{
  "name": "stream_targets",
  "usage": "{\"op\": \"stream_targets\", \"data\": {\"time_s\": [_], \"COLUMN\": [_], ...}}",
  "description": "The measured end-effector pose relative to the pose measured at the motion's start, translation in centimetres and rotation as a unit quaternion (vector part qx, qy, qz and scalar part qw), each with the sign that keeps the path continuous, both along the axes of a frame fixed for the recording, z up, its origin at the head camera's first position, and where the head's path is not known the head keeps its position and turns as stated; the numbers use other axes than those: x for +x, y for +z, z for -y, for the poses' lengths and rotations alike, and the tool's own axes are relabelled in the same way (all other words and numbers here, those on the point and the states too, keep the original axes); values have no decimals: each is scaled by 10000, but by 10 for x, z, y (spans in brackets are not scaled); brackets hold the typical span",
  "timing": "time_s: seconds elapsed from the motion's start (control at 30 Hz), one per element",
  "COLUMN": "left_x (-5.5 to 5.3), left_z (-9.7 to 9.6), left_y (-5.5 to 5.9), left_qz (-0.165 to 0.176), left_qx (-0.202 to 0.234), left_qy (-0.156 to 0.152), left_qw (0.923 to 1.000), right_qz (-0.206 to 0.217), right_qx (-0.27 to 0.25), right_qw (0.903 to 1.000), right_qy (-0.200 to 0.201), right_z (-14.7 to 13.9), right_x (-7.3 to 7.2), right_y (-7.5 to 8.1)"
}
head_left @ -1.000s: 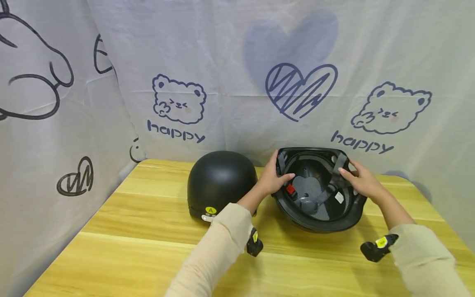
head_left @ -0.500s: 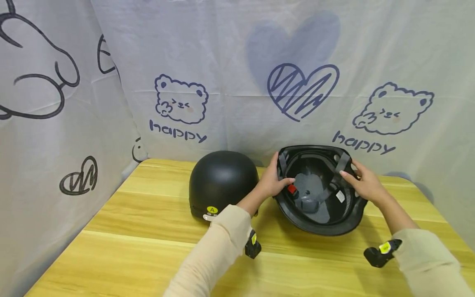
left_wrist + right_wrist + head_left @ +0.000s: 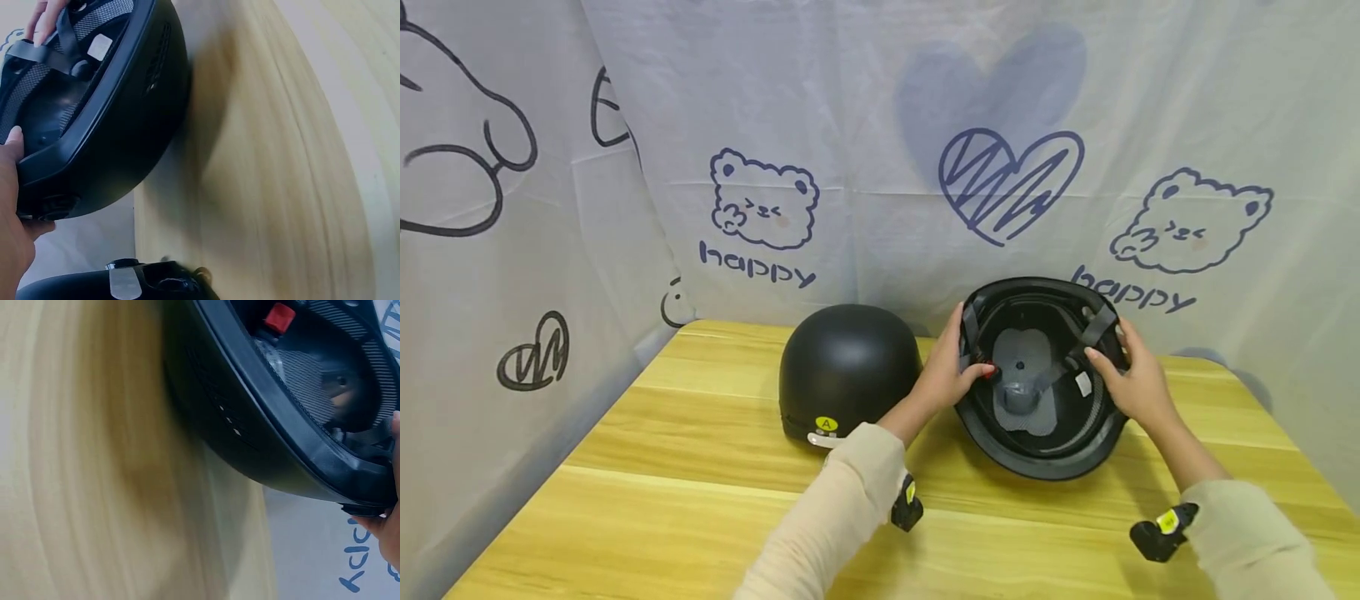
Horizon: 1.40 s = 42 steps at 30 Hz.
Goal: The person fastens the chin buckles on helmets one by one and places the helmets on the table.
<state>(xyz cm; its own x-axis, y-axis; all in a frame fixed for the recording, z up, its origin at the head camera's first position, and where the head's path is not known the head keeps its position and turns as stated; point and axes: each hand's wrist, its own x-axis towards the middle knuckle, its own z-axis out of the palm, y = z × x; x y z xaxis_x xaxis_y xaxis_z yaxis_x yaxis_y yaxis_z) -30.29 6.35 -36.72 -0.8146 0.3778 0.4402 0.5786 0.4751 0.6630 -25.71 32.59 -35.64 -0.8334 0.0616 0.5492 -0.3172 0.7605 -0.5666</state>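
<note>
A black helmet (image 3: 1060, 462) is turned with its hollow inside facing me, at the right of the table. My left hand (image 3: 946, 371) grips its left rim, thumb over the edge beside the red buckle (image 3: 988, 369). On the opposite rim my right hand (image 3: 1138, 379) holds on, its thumb near a grey strap (image 3: 1099, 325). Inside show a grey pad (image 3: 1026, 346) and a white label (image 3: 1083, 383). In the left wrist view the helmet's outer shell (image 3: 144, 125) leans over the wooden table; the right wrist view shows vent slots (image 3: 228, 419) on its side.
A second black helmet (image 3: 850, 358) sits dome up just left of my left hand, with a yellow "A" sticker (image 3: 826, 423). Both stand on a wooden table (image 3: 662, 500). A white printed curtain (image 3: 880, 250) hangs right behind the table's back edge.
The held helmet has tilted up and turned slightly, so its inside faces me more squarely and its upper rim stands higher. Both hands have kept their grip. The other helmet has stayed put.
</note>
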Motion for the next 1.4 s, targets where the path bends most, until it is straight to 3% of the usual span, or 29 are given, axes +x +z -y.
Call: {"op": "stream_targets", "data": {"time_s": [0.17,0.33,0.43,0.53,0.63,0.73,0.83,0.87,0.97,1.17,1.27,1.4], "left_x": [1,1,2,4,5,7,8,8,10,13,16,25], "left_z": [3,5,5,4,2,0,-1,-1,-1,-2,-6,-12], "left_y": [-6,-16,-19,-20,-18,-16,-14,-14,-13,-8,2,25], "left_qz": [-457,-1237,-1512,-1755,-2053,-2219,-2229,-2179,-1790,-443,361,1221], "left_qx": [-77,-161,-88,-33,-71,-129,-184,-189,-216,256,778,1323], "left_qy": [-58,-95,-109,-165,-260,-268,-217,-196,-108,-34,-28,145], "left_qw": [9989,9921,9884,9843,9783,9746,9744,9756,9836,9987,9963,9836], "right_qz": [-497,-807,-319,681,1869,2997,3663,3810,3893,3836,3856,3953], "right_qx": [-173,-130,-6,-115,-562,-1174,-1775,-1911,-2242,-2518,-2653,-2853], "right_qw": [9986,9965,9991,9974,9808,9458,9102,9011,8898,8849,8771,8566], "right_qy": [-81,-177,-270,-210,-9,429,762,796,804,803,1077,1691], "right_z": [2,4,5,2,-6,-15,-19,-19,-18,-19,-24,-34], "right_x": [-2,2,10,15,15,12,9,7,3,-4,-7,-9], "right_y": [-10,-16,-12,2,21,37,47,49,50,47,45,40]}}
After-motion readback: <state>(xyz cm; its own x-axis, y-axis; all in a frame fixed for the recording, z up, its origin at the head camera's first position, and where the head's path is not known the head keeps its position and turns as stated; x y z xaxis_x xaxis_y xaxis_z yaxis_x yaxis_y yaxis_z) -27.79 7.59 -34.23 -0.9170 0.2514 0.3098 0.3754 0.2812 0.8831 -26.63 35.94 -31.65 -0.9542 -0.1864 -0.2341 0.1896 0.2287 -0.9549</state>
